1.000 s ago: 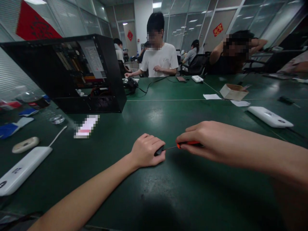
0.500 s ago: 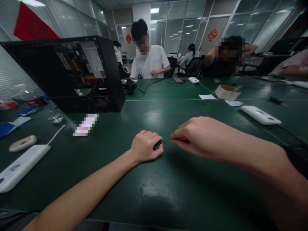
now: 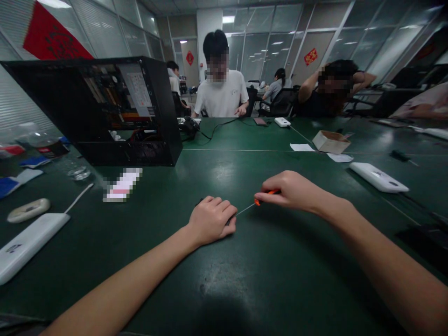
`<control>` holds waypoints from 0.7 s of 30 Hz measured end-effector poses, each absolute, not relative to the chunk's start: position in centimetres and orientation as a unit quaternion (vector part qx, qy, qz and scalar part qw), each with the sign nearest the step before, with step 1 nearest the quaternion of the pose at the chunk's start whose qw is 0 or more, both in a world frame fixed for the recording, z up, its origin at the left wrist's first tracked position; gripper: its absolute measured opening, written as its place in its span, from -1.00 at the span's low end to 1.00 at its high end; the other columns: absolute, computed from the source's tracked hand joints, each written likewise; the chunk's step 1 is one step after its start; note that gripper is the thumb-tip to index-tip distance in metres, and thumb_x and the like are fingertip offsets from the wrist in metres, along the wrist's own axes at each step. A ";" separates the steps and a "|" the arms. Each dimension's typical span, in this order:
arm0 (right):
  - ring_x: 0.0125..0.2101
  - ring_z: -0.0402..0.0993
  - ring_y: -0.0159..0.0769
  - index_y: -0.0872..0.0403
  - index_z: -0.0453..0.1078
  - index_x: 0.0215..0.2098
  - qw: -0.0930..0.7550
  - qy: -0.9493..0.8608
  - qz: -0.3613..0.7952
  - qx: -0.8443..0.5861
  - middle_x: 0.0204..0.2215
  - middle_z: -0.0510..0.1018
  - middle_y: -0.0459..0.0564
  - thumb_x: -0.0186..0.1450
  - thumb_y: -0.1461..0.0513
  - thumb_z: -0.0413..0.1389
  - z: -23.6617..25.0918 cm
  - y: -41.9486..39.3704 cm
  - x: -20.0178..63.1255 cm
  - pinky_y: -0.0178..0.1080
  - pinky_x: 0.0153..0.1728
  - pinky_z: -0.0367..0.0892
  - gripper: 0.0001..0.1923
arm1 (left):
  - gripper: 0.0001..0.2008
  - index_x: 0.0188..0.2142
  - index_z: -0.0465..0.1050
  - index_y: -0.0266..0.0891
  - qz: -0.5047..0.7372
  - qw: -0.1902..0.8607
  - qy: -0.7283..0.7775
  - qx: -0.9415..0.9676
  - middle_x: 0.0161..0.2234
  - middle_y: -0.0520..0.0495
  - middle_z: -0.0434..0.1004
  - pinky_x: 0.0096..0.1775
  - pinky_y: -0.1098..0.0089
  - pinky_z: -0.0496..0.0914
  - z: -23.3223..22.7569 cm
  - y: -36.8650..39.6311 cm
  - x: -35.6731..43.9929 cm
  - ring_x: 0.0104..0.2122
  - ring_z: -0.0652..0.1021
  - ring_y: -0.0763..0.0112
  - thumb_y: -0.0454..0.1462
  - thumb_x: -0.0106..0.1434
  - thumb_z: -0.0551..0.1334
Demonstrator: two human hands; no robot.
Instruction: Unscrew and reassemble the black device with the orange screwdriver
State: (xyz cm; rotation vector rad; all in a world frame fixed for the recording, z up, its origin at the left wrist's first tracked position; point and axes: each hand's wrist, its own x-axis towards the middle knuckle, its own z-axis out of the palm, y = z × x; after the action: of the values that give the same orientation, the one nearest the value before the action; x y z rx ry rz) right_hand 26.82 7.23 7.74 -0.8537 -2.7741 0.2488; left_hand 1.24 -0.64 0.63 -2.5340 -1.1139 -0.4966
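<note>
My left hand (image 3: pixel 212 219) is curled over a small black object (image 3: pixel 230 219) low over the green table. Most of that object is hidden under the fingers, so its kind does not show. Off to the right, my right hand (image 3: pixel 285 189) grips a screwdriver (image 3: pixel 258 202) with an orange and black handle. Its thin metal shaft slants down to the left, the tip reaching the black object at my left fingertips.
An opened black computer case (image 3: pixel 161 112) stands at the left back. Near it are a plastic bottle (image 3: pixel 52 144) and a white power strip (image 3: pixel 31 242). To the right lie a small box (image 3: pixel 331 142) and another white strip (image 3: pixel 378 177). A person in white (image 3: pixel 224 93) is across the table.
My right hand has turned and shifted slightly, its wrist now lower and the screwdriver more slanted. My left hand has moved a little and still covers the black object. The view has shifted slightly.
</note>
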 end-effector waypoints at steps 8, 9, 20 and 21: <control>-0.55 0.40 -0.35 0.07 0.43 -0.41 0.118 -0.934 0.118 -0.317 -0.54 0.50 -0.04 0.48 -0.05 -0.08 0.6 3.9 28.4 -0.30 -0.47 0.14 -0.50 | -0.84 -0.25 0.49 -0.21 -0.176 0.169 -0.394 -0.886 -0.32 -0.04 0.58 -0.24 0.22 0.32 0.4 -0.7 1.3 -0.32 0.52 0.24 -0.21 0.33 0.16; -0.55 0.41 -0.35 0.07 0.42 -0.39 0.115 -0.932 0.126 -0.319 -0.53 0.51 -0.05 0.48 -0.04 -0.08 -0.1 3.4 27.9 -0.30 -0.46 0.14 -0.52 | -0.85 -0.25 0.49 -0.22 -0.177 0.168 -0.396 -0.885 -0.32 -0.04 0.58 -0.24 0.22 0.32 0.4 -0.7 1.4 -0.32 0.52 0.24 -0.22 0.33 0.17; -0.43 0.49 -0.27 0.05 0.54 -0.32 0.211 -0.899 0.169 -0.345 -0.42 0.60 0.00 0.38 0.00 0.12 3.2 3.5 27.7 -0.25 -0.38 0.28 -0.68 | -0.77 -0.25 0.56 -0.20 -0.238 0.099 -0.390 -0.884 -0.32 -0.02 0.65 -0.25 0.27 0.31 0.4 -0.7 0.7 -0.32 0.58 0.29 -0.12 0.36 0.19; -0.41 0.51 -0.26 0.04 0.55 -0.31 0.234 -0.883 0.195 -0.356 -0.40 0.61 0.00 0.35 0.01 0.17 3.6 3.6 28.0 -0.24 -0.34 0.31 -0.71 | -0.78 -0.24 0.57 -0.19 -0.244 0.099 -0.386 -0.884 -0.30 -0.01 0.66 -0.24 0.27 0.31 0.4 -0.7 0.7 -0.31 0.59 0.30 -0.15 0.37 0.19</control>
State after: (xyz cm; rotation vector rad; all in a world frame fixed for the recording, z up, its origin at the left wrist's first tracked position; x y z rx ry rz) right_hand 27.97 3.61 3.59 -0.9764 -2.4250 0.5349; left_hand 0.70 -0.75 0.42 -2.6156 -1.1428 -0.7220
